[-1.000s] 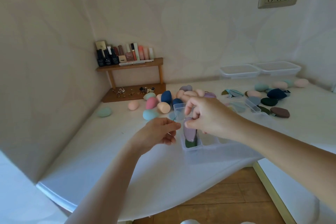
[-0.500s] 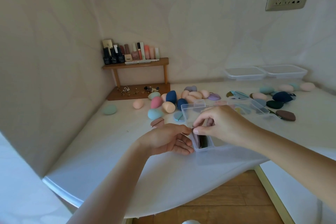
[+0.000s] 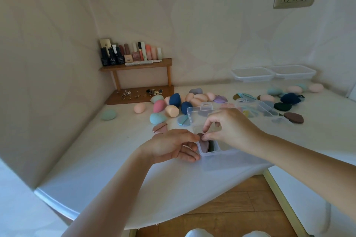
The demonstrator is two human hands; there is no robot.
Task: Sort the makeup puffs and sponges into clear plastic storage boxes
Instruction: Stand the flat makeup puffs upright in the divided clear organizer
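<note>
A clear plastic box with its lid open stands near the table's front edge. Upright in its near end are a mauve puff and a dark green one. My right hand reaches over the box and pinches the top of a brownish puff at the box's near left corner. My left hand rests against the box's left wall, fingertips touching the same puff. Egg-shaped sponges in pink, blue, teal and peach lie behind the box, and flat puffs lie to the right.
A second open clear box sits right of the first. Two lidded clear containers stand against the back wall. A wooden shelf with nail-polish bottles fills the back left corner. A pink-brown puff and a blue puff lie just left of the box.
My right hand went from pushing the mauve puff down into the box to pinching a brownish puff at the box's near corner. My left hand moved up against the box wall.
</note>
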